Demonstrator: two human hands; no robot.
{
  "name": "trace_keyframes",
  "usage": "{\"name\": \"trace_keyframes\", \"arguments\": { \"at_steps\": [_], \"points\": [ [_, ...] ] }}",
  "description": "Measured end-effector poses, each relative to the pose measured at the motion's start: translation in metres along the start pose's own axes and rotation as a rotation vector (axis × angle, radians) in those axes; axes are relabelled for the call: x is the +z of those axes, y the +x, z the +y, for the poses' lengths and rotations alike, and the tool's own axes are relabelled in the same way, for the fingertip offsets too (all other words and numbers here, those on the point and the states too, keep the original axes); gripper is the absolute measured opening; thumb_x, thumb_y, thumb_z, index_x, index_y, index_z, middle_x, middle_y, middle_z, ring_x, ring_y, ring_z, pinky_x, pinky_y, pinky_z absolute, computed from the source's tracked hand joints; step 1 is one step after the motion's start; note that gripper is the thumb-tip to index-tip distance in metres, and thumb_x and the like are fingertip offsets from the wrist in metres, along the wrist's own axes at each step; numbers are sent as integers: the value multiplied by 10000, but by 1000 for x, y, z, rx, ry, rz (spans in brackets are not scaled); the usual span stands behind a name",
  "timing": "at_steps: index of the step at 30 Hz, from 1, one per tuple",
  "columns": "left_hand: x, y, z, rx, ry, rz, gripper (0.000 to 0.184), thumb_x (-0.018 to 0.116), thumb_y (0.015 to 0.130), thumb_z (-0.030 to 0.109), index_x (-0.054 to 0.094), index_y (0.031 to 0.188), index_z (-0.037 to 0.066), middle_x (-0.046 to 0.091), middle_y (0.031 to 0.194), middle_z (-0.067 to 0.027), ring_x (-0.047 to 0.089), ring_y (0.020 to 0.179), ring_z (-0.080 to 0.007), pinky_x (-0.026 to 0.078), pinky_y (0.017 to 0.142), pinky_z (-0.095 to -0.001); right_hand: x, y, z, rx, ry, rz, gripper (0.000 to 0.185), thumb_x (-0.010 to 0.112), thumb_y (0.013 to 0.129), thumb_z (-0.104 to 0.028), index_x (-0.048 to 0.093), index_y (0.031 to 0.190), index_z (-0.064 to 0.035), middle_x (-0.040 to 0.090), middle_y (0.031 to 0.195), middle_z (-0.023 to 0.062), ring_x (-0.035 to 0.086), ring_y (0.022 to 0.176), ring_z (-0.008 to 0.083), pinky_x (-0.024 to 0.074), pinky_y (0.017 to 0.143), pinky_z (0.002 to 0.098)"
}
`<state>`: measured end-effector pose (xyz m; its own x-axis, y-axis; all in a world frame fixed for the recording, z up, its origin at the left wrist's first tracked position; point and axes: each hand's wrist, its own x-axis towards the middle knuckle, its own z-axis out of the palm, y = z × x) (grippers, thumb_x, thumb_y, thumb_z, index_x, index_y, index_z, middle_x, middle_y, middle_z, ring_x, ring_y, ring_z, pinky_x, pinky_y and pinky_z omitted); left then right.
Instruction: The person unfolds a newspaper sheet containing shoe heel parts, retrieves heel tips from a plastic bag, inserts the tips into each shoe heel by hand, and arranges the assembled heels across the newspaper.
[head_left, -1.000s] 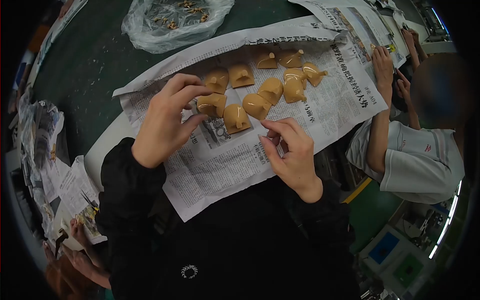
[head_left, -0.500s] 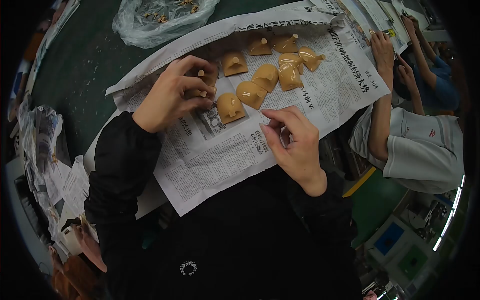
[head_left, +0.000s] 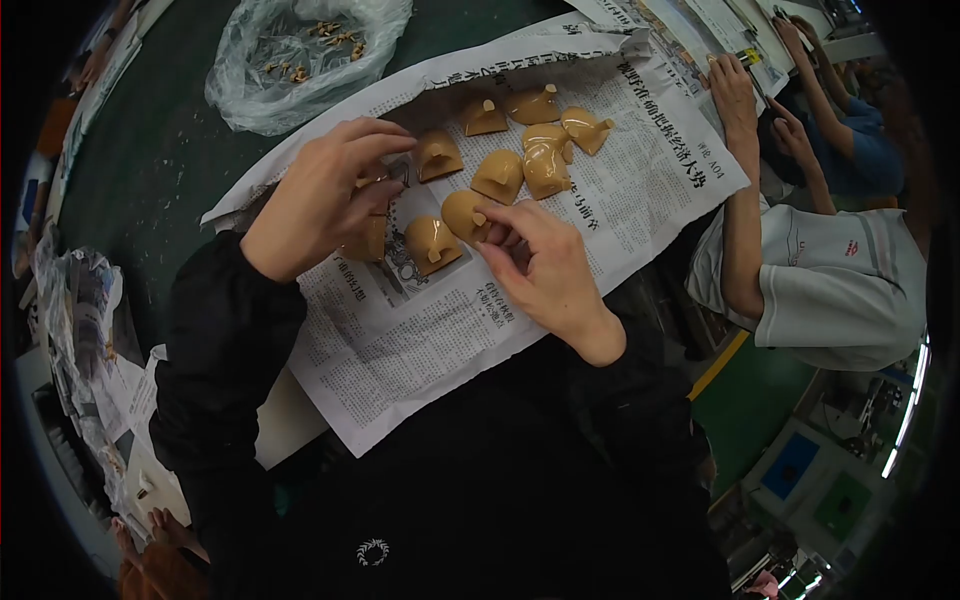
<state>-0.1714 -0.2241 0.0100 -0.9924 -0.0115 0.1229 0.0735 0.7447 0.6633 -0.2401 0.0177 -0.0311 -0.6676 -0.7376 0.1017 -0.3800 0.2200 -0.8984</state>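
Several glossy tan rounded pieces with small stubs, such as this one (head_left: 437, 155), lie on a spread newspaper (head_left: 400, 355). My left hand (head_left: 330, 195) is over the left end of the group, its fingers apart, partly hiding a tan piece (head_left: 368, 238) beneath it. Thumb and fingertips of my right hand (head_left: 540, 265) pinch the stub of another tan piece (head_left: 463, 215). Between my hands sits one more piece (head_left: 432, 244), beside a printed picture.
A clear plastic bag (head_left: 245, 95) with small tan bits lies on the green table (head_left: 150, 190) beyond the newspaper. At the right a co-worker's arm (head_left: 741, 230) rests by other papers. More plastic and papers are at the left, with another person's hands lower down.
My right hand has moved left onto a tan piece and closed on its stub. My left hand's fingers have spread from their earlier bunched pose. The view has shifted slightly.
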Motion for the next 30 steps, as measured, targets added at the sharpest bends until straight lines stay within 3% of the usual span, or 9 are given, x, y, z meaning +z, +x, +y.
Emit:
{"name": "trace_keyframes", "arguments": {
  "at_steps": [7,14,16,20,22,25,28,29,30],
  "points": [
    [13,39,-12,26,43,-192,209,714,794,76,691,987,-2,666,1031,-114,615,993,-319,498,866,-403,-16,-10,-3,80,41,14,348,692,829,8,640,1173,-2,614,866,55,581,686,106,486,582,230],
    [-12,41,-8,158,153,-333,190,702,791,65,700,968,-6,648,1069,-129,619,978,-310,509,859,-401,-51,-21,10,160,-47,263,333,691,849,7,633,1177,10,603,897,53,573,728,77,489,597,197],
    [-14,48,-5,82,73,-325,346,553,752,-90,656,1072,-8,626,1155,-124,606,1052,-330,504,875,-392,-55,-13,15,167,-61,332,354,679,841,31,620,1190,17,597,950,67,592,746,86,504,613,205],
    [4,75,-4,27,21,-264,452,503,749,-106,604,1177,-6,603,1206,-140,601,1071,-342,492,909,-396,-63,8,11,176,-131,337,352,641,858,36,608,1208,16,582,1010,76,620,766,97,518,616,221],
    [22,85,-9,171,106,-106,489,499,736,-114,582,1205,-3,616,1159,-150,603,1074,-345,488,920,-398,-66,18,20,160,-130,355,345,608,868,24,604,1213,17,578,1065,104,653,780,138,534,643,245],
    [33,100,-12,231,94,-151,395,511,740,-103,639,1105,-18,637,1074,-180,612,1013,-379,495,897,-427,-60,28,31,105,-207,367,345,594,865,14,603,1210,11,578,1100,138,665,768,180,543,670,276],
    [25,107,-18,282,75,-315,341,522,690,-77,645,1003,-20,653,995,-184,621,981,-374,506,852,-412,-46,28,44,9,-200,361,422,548,771,70,599,1184,-4,574,1092,197,624,874,347,526,731,381],
    [23,107,-13,332,85,-307,335,532,661,-70,649,969,-13,661,943,-178,634,934,-374,513,811,-407,-41,28,54,-219,-321,437,433,544,742,65,588,1164,-15,547,1063,207,584,912,398,508,761,423],
    [27,111,-22,229,5,-337,287,549,692,-55,659,952,-1,662,924,-179,644,903,-373,515,784,-408,-45,25,41,-58,-314,338,420,553,716,56,567,1131,-9,517,1048,214,564,914,422,498,780,446]
  ]
}}
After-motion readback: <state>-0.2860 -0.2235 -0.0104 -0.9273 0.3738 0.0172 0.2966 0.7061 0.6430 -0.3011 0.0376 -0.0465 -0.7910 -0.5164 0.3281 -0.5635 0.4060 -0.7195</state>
